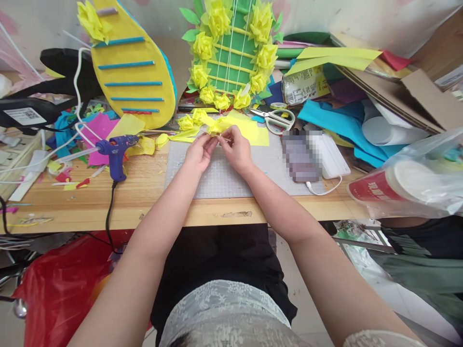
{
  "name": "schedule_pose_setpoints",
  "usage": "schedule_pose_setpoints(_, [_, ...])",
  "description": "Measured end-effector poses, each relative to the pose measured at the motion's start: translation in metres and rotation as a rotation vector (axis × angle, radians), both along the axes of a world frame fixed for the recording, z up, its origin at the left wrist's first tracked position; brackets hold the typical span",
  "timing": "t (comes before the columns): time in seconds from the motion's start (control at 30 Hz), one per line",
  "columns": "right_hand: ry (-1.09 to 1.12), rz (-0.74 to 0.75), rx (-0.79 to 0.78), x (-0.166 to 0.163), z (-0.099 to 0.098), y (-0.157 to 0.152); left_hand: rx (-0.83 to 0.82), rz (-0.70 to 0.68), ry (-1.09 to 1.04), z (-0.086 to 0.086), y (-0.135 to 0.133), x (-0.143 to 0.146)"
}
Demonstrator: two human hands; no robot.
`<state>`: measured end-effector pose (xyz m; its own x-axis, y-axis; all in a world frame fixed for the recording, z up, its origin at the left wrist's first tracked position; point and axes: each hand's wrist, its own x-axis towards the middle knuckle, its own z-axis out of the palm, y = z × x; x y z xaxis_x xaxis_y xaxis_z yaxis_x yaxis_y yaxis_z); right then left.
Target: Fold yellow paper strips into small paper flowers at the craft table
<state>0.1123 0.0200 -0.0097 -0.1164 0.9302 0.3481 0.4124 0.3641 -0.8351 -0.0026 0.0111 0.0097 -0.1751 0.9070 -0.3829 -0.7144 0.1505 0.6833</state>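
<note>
My left hand (199, 152) and my right hand (238, 148) meet over the grey cutting mat (224, 180). Their fingertips are pinched together on a small piece of yellow crepe paper (214, 127), mostly hidden by the fingers. Just beyond them lie flat yellow crepe paper sheets (258, 135). Finished-looking yellow paper flowers (186, 123) rest to the left of the sheets. Scissors (278, 120) with pale handles lie to the right, past my right hand. Behind stands a green panel (235, 62) with white strings, edged with yellow paper roses (265, 57).
A purple glue gun (117, 153) stands at left, its black cord hanging over the table edge. Behind it leans a yellow pear-shaped board (133, 74) with blue bars. At right are a phone (300, 156), a white power bank (331, 156), a bagged red cup (376, 185) and piled cardboard (390, 99).
</note>
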Motion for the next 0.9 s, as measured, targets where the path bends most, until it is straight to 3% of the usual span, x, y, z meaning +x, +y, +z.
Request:
schedule_pose_setpoints(0.2, [-0.059,0.006,-0.060,0.000,0.005,-0.003,0.063,-0.052,0.037,0.001,-0.003,0.002])
schedule_pose_setpoints(0.47, [-0.040,-0.047,-0.121,0.000,0.004,0.001,0.014,-0.057,0.010,0.006,-0.007,0.004])
schedule_pose_setpoints(0.9, [0.080,-0.044,-0.280,0.000,0.009,0.003,0.052,0.020,0.158,0.004,-0.012,0.010])
